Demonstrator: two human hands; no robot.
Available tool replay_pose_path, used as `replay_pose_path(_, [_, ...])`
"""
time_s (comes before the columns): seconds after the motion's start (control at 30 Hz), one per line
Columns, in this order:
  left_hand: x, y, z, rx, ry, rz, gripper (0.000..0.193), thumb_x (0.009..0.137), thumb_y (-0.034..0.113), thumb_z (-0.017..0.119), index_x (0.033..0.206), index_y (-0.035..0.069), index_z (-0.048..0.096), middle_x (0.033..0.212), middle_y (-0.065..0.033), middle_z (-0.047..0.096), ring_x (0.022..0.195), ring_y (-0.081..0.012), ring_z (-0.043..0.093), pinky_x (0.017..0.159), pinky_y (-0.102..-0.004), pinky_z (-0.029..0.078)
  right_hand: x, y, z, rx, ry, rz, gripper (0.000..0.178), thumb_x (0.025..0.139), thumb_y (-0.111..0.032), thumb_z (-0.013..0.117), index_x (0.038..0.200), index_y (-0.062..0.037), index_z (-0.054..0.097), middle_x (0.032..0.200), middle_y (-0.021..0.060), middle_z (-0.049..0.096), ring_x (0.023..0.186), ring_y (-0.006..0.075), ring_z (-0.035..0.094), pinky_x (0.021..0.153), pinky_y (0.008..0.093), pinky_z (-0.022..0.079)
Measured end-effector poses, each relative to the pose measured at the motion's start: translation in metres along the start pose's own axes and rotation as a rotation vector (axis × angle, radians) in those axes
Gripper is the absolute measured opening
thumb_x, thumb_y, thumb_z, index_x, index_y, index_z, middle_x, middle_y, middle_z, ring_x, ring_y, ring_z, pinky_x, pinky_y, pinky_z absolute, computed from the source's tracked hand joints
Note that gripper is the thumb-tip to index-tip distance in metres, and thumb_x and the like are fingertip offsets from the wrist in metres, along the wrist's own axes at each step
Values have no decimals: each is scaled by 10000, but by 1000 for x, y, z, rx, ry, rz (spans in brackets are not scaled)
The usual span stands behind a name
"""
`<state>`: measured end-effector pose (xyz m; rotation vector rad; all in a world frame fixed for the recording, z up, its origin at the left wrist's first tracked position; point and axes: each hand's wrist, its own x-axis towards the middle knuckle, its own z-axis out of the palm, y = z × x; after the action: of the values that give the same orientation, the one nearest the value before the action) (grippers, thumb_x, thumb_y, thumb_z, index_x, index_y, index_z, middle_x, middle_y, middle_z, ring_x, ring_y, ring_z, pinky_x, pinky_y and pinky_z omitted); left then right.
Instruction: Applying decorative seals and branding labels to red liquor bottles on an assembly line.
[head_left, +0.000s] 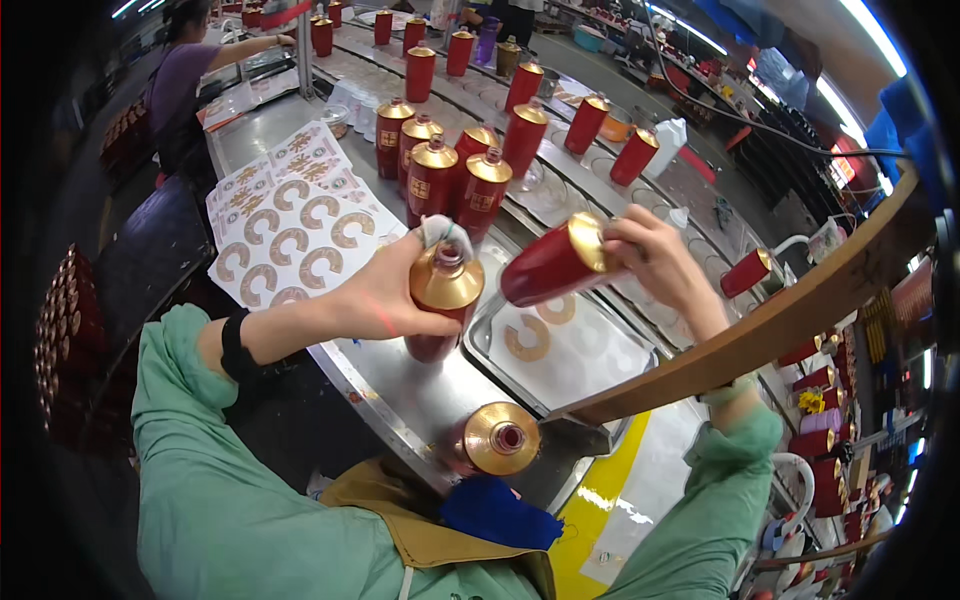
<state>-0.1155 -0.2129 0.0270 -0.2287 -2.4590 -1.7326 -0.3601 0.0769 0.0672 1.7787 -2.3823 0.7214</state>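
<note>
My left hand (385, 295) is closed round a red bottle (447, 285) with a gold shoulder and an open neck, held upright over the metal bench; a whitish covering shows on one finger. My right hand (655, 250) grips a second red bottle (548, 268) by its gold neck end, tilted nearly on its side above a metal tray (486, 352). In that tray lies a sheet with C-shaped gold labels (526, 338). Close to my body, another red bottle with a gold shoulder (502, 438) stands on the bench edge.
Several red bottles (432, 178) stand grouped beyond my left hand. Sheets of C-shaped labels (290, 240) lie at the left. A curved wooden bar (760, 320) crosses in front of my right forearm. More bottles (587, 123) stand along the conveyor. A co-worker in purple (180, 75) reaches across at the far left.
</note>
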Motion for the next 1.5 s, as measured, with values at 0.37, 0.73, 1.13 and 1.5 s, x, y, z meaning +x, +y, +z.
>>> replay_pose_path(0.37, [-18,-43,-7,59,37,-24,741,755,104,910,1369,40,500,1297,-114,599,1223,-227,610,1105,-397,477,96,-19,95,-95,-157,-445,116,959,-217,728,1044,-152,684,950,81,553,867,333,666,718,474,540])
replay_pose_path(0.73, [-11,-69,6,168,121,-34,804,726,140,922,1380,31,466,1282,-156,597,1195,-277,631,1080,-411,500,119,-32,71,-39,-444,-159,178,996,-175,683,1123,-73,755,1086,104,721,1007,320,711,869,443,560])
replay_pose_path(1.13, [-82,-68,63,90,132,532,1142,717,435,981,1569,20,344,1584,-239,411,1457,-404,422,1200,-497,358,-86,12,13,141,246,384,152,1052,-63,605,1153,-17,708,1025,72,729,901,167,680,829,304,540])
replay_pose_path(1.5, [-79,-64,131,-153,-63,378,861,754,148,942,1494,39,516,1508,-159,500,1364,-288,565,1135,-391,474,-266,-182,43,-187,546,853,459,1058,-245,639,1450,-14,572,1300,144,580,1187,236,541,1084,360,397])
